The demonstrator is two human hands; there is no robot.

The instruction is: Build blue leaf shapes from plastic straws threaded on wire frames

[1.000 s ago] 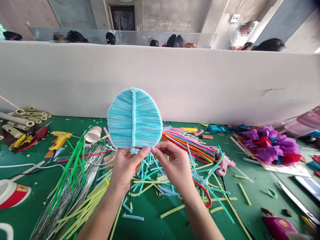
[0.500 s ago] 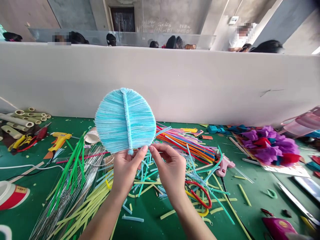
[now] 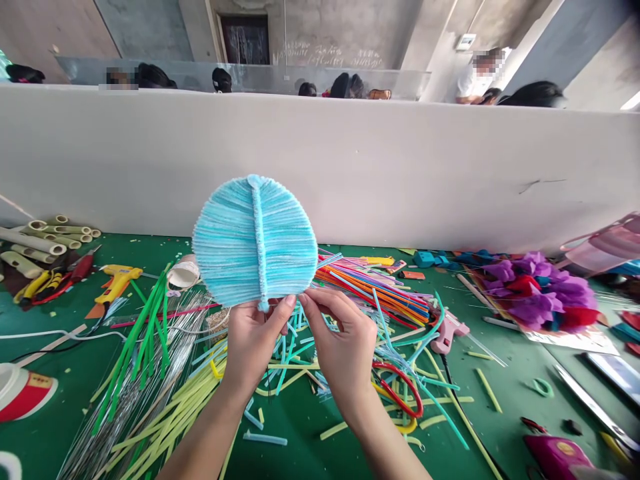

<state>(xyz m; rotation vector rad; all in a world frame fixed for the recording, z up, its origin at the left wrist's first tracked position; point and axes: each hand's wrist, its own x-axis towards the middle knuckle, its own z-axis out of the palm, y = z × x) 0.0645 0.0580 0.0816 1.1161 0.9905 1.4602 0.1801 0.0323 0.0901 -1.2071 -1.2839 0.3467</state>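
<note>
A round blue pipe-cleaner panel (image 3: pixel 227 243), shaped like a leaf or fan, stands upright above the table. Rows of light blue stems fan out from a thicker rib (image 3: pixel 260 233) down its middle. My left hand (image 3: pixel 255 340) grips it at the bottom near the rib's lower end, its fingers partly hidden behind. At the lower right edge, the thumb and forefinger of my right hand (image 3: pixel 343 340) are pinched together. Below both hands lie loose cut blue and pale yellow pipe cleaners (image 3: pixel 295 380).
Green and yellow pipe cleaners (image 3: pixel 175 413) and thin wires lie left. A yellow glue gun (image 3: pixel 117 283), bamboo pieces (image 3: pixel 55 237) and pliers (image 3: pixel 40 287) are beyond. Right are red-handled scissors (image 3: pixel 400 390), a pink glue gun (image 3: pixel 447 333) and purple flowers (image 3: pixel 540 287). A white partition (image 3: pixel 400 173) stands behind.
The panel has shifted slightly right and turned a little, its rib now more upright. My right hand has moved slightly right with it, still pinching at the lower right edge.
</note>
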